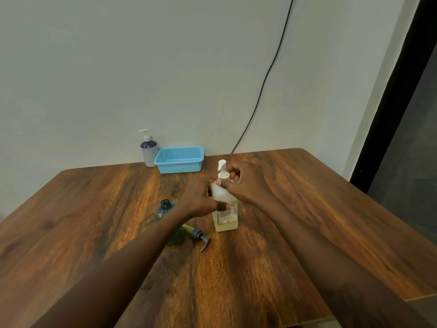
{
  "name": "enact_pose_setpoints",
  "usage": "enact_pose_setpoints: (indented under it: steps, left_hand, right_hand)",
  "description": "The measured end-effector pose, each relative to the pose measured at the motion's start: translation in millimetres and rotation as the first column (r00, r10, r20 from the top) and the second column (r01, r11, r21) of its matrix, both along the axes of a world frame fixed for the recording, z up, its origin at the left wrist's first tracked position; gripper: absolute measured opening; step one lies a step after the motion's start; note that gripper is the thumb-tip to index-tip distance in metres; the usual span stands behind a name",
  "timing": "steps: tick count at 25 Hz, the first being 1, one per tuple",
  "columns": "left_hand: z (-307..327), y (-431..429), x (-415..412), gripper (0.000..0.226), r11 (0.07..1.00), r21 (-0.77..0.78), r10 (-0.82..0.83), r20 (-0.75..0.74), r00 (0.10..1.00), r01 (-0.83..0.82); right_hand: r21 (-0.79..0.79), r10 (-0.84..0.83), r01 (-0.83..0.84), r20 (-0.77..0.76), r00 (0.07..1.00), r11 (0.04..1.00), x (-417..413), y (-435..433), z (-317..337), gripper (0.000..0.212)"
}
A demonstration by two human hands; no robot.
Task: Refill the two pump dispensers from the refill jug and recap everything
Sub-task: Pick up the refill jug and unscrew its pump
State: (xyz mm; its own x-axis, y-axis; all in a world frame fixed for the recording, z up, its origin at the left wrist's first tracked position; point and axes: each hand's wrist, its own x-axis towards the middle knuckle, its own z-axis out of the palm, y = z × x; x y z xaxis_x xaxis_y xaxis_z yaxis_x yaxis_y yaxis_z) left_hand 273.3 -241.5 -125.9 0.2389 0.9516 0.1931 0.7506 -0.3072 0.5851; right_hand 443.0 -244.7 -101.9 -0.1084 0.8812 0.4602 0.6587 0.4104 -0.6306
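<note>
A white pump bottle (224,217) with a little yellowish liquid at its bottom stands upright mid-table. My left hand (201,197) grips its body from the left. My right hand (236,179) pinches the white pump collar (223,175) at its neck. Left of it stands a dark grey-green bottle (165,208) with an open neck, partly hidden by my left forearm. Its grey pump head (201,237) lies on the table in front of it. A white-and-purple pump dispenser (149,150) stands by the wall with its pump on.
A blue plastic basket (179,159) sits at the table's back edge beside the purple dispenser. A black cable (267,74) runs down the wall behind the wooden table (307,197). The table's right edge is near a dark doorway.
</note>
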Motion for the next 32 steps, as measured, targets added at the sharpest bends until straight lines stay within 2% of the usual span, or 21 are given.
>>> enact_pose_setpoints:
  steps: [2,5,7,8,10,12,15,17,19,23,27,32]
  left_hand:
    - [0.6,1.0,0.4,0.058,1.0,-0.005,-0.005,-0.005,1.0,0.005]
    - [1.7,1.4,0.5,0.062,1.0,0.001,-0.025,-0.001,1.0,0.025]
    - [1.7,0.9,0.1,0.061,1.0,0.001,-0.02,0.0,1.0,0.02]
    - [1.3,0.8,0.0,0.06,1.0,0.001,-0.02,0.002,1.0,0.02]
    - [-0.2,-0.7,-0.3,0.062,1.0,0.006,-0.02,0.017,1.0,0.02]
    - [-1.1,-1.6,-1.1,0.062,1.0,0.008,-0.015,0.026,1.0,0.015]
    - [-0.3,-1.9,-1.7,0.062,1.0,-0.007,-0.012,0.01,1.0,0.012]
    - [-0.2,-1.2,-2.4,0.063,1.0,-0.015,-0.005,0.005,1.0,0.005]
    - [-0.4,-1.0,-2.1,0.066,1.0,-0.021,-0.01,0.017,1.0,0.011]
    - [2.1,-0.2,0.1,0.07,0.998,-0.068,0.005,0.015,1.0,-0.004]
    - [5.4,-0.2,0.5,0.073,0.996,-0.09,0.011,0.013,1.0,-0.01]
    - [8.5,-2.7,2.9,0.074,0.994,-0.11,0.018,-0.013,1.0,-0.02]
  right_hand:
    - [-0.099,0.088,-0.086,0.016,0.996,0.991,4.0,1.1,1.4,0.037]
    - [-0.26,0.194,-0.184,0.011,0.981,0.948,11.9,0.8,4.5,0.077]
    - [-0.239,0.161,-0.146,0.042,0.986,0.96,11.2,-0.7,4.9,0.106]
    - [-0.18,0.072,-0.064,0.038,0.997,0.982,9.0,-2.2,4.8,0.113]
    - [-0.057,-0.152,0.154,0.044,0.987,0.986,1.9,-5.6,6.7,0.108]
    - [0.017,-0.226,0.225,0.076,0.971,0.974,-4.4,-2.7,6.0,0.086]
    - [0.056,-0.125,0.126,-0.011,0.992,0.99,-7.2,-1.2,3.1,0.045]
    - [0.071,-0.033,0.04,-0.09,0.995,0.997,-5.7,-2.6,2.8,0.034]
    - [0.085,0.059,-0.045,-0.178,0.982,0.995,-2.5,-5.0,8.3,0.037]
    - [0.12,0.203,-0.168,-0.393,0.897,0.978,3.9,-10.6,31.9,0.043]
    - [0.265,0.213,-0.086,-0.502,0.838,0.96,8.1,-18.4,54.9,0.05]
    - [0.428,0.225,0.096,-0.637,0.737,0.899,22.6,-25.1,73.3,0.059]
